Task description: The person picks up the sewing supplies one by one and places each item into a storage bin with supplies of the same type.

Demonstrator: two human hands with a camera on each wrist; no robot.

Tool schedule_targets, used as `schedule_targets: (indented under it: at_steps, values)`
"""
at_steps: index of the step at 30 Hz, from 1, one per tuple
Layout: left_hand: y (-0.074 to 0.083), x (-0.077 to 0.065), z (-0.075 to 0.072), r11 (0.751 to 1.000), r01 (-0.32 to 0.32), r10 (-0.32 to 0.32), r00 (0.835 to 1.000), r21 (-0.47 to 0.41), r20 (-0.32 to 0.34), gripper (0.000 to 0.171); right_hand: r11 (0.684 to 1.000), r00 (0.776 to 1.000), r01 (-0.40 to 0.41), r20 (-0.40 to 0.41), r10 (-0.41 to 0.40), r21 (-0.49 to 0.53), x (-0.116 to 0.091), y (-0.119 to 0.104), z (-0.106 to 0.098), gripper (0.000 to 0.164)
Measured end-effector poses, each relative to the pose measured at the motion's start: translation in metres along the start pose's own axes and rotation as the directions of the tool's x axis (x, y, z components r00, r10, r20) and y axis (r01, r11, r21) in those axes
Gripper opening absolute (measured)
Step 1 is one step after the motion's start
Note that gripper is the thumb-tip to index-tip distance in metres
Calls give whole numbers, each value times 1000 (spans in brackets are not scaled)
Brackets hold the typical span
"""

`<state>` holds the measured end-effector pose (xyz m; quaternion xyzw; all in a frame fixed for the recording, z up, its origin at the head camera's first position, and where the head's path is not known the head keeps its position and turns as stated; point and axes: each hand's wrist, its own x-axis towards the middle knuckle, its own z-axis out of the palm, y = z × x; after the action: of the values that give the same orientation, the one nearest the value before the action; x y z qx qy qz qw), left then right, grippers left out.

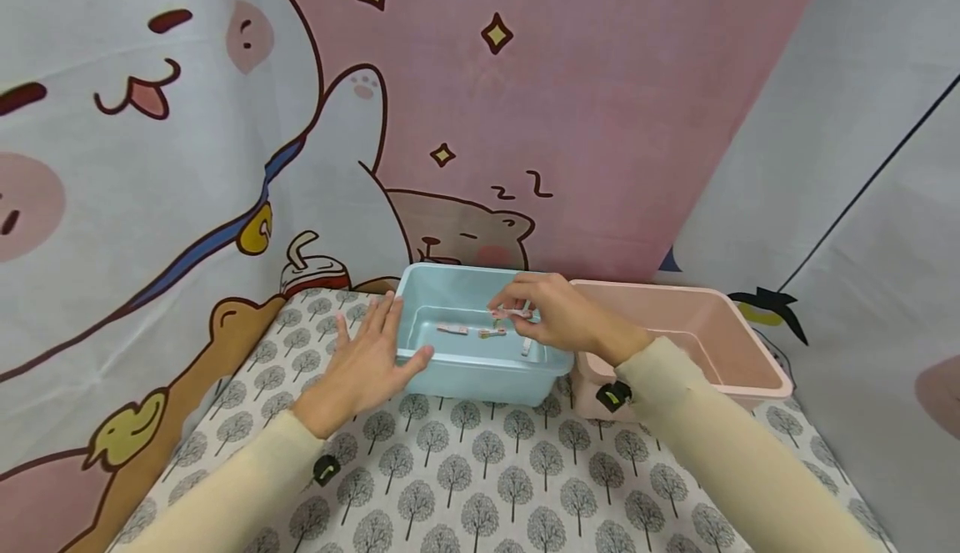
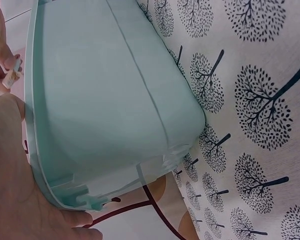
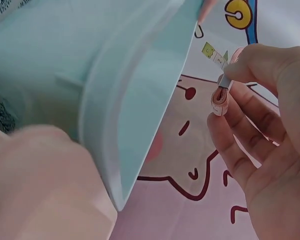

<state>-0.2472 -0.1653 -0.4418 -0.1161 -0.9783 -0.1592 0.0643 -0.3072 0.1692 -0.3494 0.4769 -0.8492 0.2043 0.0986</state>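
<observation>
My right hand (image 1: pixel 558 313) pinches a folded soft measuring tape (image 3: pixel 220 104) between thumb and fingers, above the light blue bin (image 1: pixel 472 371). The tape is pale pink with a grey band around its middle, and a yellow-green printed end sticks out. Inside the bin lie several similar small bundles, among them a whitish tape (image 1: pixel 453 329), a yellowish-pink tape (image 1: pixel 492 334) and a white piece (image 1: pixel 527 346) partly under my right hand. My left hand (image 1: pixel 366 368), fingers spread and fairly straight, rests on the bin's left rim.
A pink bin (image 1: pixel 697 296) stands directly to the right of the blue one, partly behind my right forearm. Both sit on a tree-patterned cloth (image 1: pixel 480 486). A cartoon-printed curtain (image 1: pixel 570 136) hangs close behind them.
</observation>
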Motion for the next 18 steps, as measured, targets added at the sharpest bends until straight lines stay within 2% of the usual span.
schedule_targets:
  at_steps: [8, 18]
  values:
    - [2, 1, 0, 1000, -5, 4, 1000, -8, -6, 114, 999, 998, -47, 48, 47, -5, 16, 12, -8, 30]
    - [2, -1, -1, 1000, 6, -6, 1000, -5, 5, 115, 998, 993, -70, 90, 70, -9, 35, 26, -6, 27]
